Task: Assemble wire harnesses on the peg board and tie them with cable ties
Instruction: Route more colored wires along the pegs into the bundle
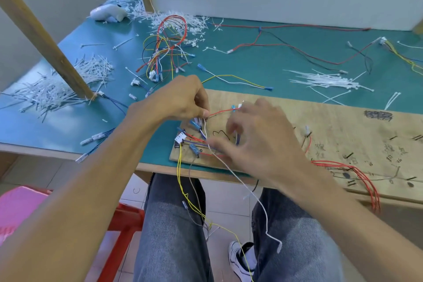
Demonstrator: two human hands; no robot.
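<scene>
**Left hand pinched the wire, right hand was close by**

The peg board point(343, 126) lay on the green worktop point(251, 64), at the near edge. The left hand point(183, 98) was over the board's left end. Its grip was narrow: finger and thumb pinched the top of the white wire point(231, 174). A red wire point(222, 111) ran out of the same spot toward 3 o'clock.

From that pinch the white wire ran long and thin toward 5 o'clock. It crossed the board, went off the near edge and hung down over the person's lap.

The right hand point(258, 142) was at 4 o'clock from the left hand, low over the board. It lay right beside the white wire, so it was the nearer hand to the loose part. It was blurry, with fingers spread a little. I cannot tell if its grip held anything.

I think the next job was for the right hand to lay the wire along the pegs. Loose cable ties point(329, 81) waited at 1 o'clock from the right hand, well apart from it.
</scene>
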